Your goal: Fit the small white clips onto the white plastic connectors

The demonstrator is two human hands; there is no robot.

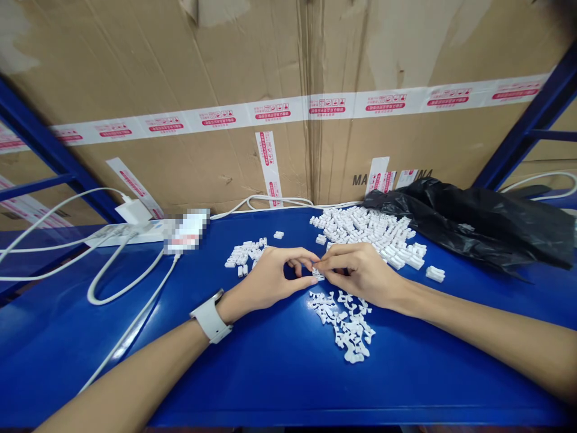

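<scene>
**Forearms (135,367) over a blue worktop (270,379), a small white piece (318,275) pinched between them**

The left forearm, wearing a pale watch (211,319), slants above the front-left corner; the other slants above the front-right. The left hand (268,273) grasps the small white piece between thumb and fingertip, while the right hand (360,270) pinches it from the opposite side, about midway between the worktop's side edges.

Toward the front edge from the hands lie irregular white scraps (354,328). A big pile of white pieces (369,231) sits by the back edge, right of centre, and a smaller group (243,255) lies left of it, partly behind the left hand.

At the back-right corner a black plastic bag (487,222) lies crumpled; its contents cannot be made out. Behind the back edge stands cardboard (202,60), carrying dark print that reads "MA" and "INA", the middle covered by tape. White tape (171,125) bears red symbols and characters, too small to read surely. Near the back-left corner are a white power strip (153,231), a plugged-in charger (134,210) and a pixelated item (187,231).
</scene>
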